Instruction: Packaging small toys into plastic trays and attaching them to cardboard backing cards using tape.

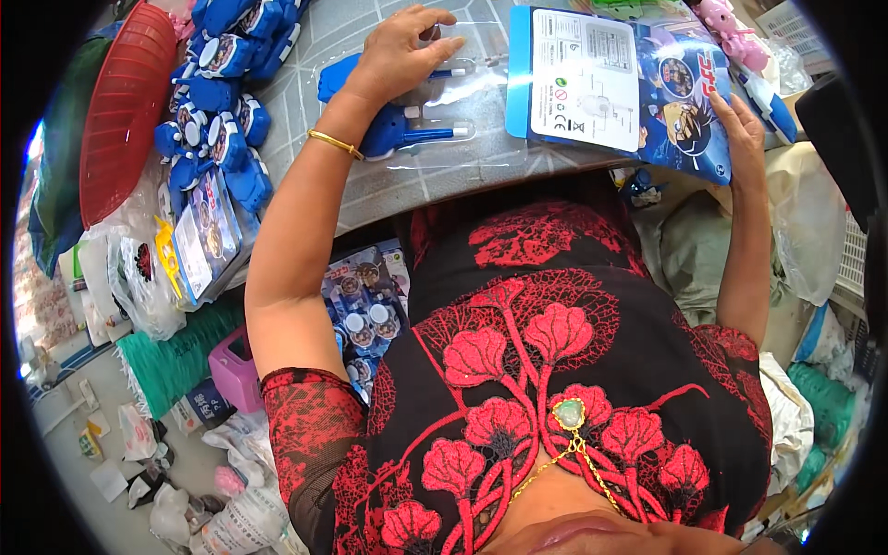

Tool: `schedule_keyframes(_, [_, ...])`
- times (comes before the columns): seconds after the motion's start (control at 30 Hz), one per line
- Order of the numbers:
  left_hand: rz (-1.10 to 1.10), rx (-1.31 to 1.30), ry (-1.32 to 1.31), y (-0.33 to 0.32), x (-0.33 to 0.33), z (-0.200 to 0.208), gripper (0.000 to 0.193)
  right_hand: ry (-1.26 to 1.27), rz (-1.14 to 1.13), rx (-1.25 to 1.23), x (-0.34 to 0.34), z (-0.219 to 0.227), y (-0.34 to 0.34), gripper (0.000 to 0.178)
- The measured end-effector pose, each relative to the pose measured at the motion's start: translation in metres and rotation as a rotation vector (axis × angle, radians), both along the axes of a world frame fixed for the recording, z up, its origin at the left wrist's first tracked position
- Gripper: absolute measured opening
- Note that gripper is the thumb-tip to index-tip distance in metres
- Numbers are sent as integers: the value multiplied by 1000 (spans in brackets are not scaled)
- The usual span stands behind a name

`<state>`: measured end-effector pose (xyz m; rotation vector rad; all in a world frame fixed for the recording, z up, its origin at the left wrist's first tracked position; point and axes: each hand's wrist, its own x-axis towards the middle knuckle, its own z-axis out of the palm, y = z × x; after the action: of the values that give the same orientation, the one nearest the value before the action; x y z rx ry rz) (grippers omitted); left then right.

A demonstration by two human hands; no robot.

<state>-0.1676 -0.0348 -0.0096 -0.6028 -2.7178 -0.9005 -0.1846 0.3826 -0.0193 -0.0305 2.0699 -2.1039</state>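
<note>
My left hand lies palm down on a clear plastic blister tray on the grey table. The tray holds two blue toy parts with white tips. My right hand grips the right edge of a blue and white printed backing card, which rests flat on the table beside the tray. A gold bangle circles my left wrist.
A heap of blue and white toys covers the table's left side, next to a red plastic basket. Packed cards lie at the left edge. Pink toys sit far right. Bags and packed toys crowd the floor.
</note>
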Motion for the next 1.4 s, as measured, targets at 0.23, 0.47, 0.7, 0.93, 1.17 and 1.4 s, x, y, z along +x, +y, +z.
schedule_keyframes(0.23, [136,26,-150,6,4,4,33,37,35,-5,7,2,-3,19])
schedule_keyframes(0.47, [174,45,-159,7,6,7,32,89,71,17,17,-4,-14,18])
schedule_keyframes(0.7, [125,-52,25,4,-3,-2,32,18,75,0,18,-9,-10,20])
schedule_keyframes(0.93, [193,-58,-77,14,-11,-5,29,-24,102,8,19,-7,-11,21])
schedule_keyframes(1.17, [199,-52,19,13,-9,-6,19,-66,102,-18,17,-3,-11,22])
schedule_keyframes(1.4, [237,-71,71,16,-8,-5,17,-73,114,8,12,-6,-6,20])
